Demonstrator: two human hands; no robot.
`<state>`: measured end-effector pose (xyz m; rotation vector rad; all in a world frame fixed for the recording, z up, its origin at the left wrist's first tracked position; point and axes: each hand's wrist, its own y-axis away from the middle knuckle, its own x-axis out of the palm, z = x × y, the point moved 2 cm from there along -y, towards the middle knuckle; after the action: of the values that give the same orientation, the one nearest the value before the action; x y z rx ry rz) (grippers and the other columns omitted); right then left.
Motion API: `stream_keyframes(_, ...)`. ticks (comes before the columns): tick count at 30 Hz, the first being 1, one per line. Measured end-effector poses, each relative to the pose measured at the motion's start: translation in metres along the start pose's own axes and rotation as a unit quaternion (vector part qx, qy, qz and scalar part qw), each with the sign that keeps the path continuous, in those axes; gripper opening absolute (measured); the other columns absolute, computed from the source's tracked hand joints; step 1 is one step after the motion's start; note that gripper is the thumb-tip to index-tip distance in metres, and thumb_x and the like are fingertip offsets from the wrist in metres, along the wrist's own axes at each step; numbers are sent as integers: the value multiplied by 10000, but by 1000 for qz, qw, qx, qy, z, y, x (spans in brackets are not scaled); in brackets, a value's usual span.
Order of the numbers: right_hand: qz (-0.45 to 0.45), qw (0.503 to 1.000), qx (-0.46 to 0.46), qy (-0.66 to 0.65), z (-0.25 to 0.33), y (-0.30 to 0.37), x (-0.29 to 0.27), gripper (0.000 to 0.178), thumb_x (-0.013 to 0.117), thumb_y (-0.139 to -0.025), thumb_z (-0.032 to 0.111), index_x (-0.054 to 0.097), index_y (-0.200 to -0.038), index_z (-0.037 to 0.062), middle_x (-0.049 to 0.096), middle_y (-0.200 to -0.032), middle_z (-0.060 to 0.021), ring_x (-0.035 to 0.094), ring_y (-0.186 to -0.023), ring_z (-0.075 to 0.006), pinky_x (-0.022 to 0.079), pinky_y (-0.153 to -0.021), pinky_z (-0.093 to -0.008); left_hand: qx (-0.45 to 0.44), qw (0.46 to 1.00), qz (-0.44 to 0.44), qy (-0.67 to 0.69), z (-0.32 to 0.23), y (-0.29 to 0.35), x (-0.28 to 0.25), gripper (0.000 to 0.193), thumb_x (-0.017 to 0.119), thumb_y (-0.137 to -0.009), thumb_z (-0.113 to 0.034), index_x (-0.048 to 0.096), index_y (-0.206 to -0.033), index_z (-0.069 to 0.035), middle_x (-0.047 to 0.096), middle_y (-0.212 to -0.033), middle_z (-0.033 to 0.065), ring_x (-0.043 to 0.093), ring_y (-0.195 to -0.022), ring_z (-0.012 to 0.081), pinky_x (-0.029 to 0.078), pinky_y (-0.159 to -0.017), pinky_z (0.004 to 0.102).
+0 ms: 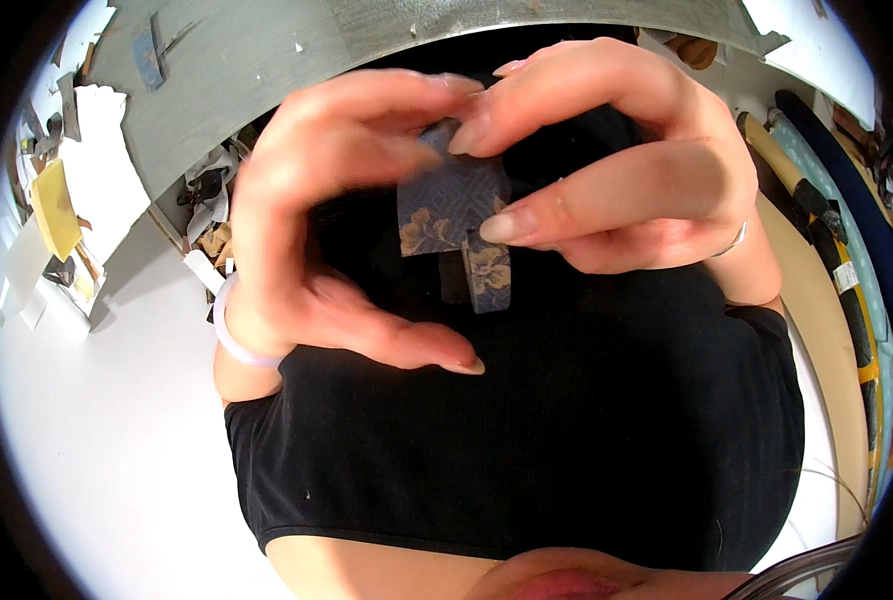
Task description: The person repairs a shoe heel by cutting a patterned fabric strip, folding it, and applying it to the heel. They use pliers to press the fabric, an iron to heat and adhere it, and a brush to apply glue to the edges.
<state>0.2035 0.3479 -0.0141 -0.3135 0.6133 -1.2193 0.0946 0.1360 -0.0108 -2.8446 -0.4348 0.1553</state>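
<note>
A small folded piece of blue-grey patterned fabric [454, 200] with tan flowers hangs in front of my black top. My right hand [627, 160] pinches it at its right edge, with thumb and fingers bent around it. From the fabric's lower end hangs a narrow folded strip [490, 275] of the same cloth. My left hand [317, 210] is curved open on the other side, its thumb held well apart below. The left fingertips are blurred and lie close to the fabric's upper edge; whether they press on it is hard to see.
Beyond my hands is a grey worktable [257, 60] with a narrow blue fabric scrap [148, 52] on it. White paper [102, 150] and a yellow piece [57, 210] sit at the left among scraps. Rolls of material [817, 190] stand at the right.
</note>
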Motion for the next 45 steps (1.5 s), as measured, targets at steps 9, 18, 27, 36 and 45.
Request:
stream_keyframes(9,-26,991,-110,73,-22,3,12,347,761,-671,74,742,-1017,95,657,-1193,-226,644,-1109,-336,516,-885,-386,-200,979,-18,45,1,17,20,1343,1003,-381,-273,305,-1491,17,480,-1423,166,498,-1311,287,366,-1123,416)
stream_keyframes(18,13,997,24,67,8,-22,2,369,784,-680,63,751,-1041,127,672,-1187,-167,639,-1135,-321,442,-992,-431,-208,975,19,69,3,25,8,1200,934,-397,-247,407,-1453,-30,564,-1322,132,555,-1233,289,419,-1065,394)
stream_keyframes(27,15,994,69,-82,15,-47,5,263,725,-748,-23,753,-999,51,662,-1027,-122,650,-834,-247,493,-817,-336,-208,944,57,248,-19,24,4,1094,884,-509,-177,380,-1461,12,483,-1417,147,487,-1323,261,356,-1126,377)
stream_keyframes(36,-46,988,95,-114,8,-38,24,259,743,-740,-71,757,-982,18,644,-987,-134,664,-820,-226,524,-705,-290,68,981,-175,45,-12,42,3,1004,854,-648,-598,492,-1356,14,480,-1377,288,539,-1258,407,430,-1072,501)
stream_keyframes(45,-50,991,80,-95,3,-38,31,282,738,-743,-90,747,-1003,18,629,-1013,-136,645,-780,-197,520,-670,-273,68,933,-63,-347,-45,34,-11,719,624,-831,-685,636,-986,16,610,-1071,228,648,-998,405,477,-969,591)
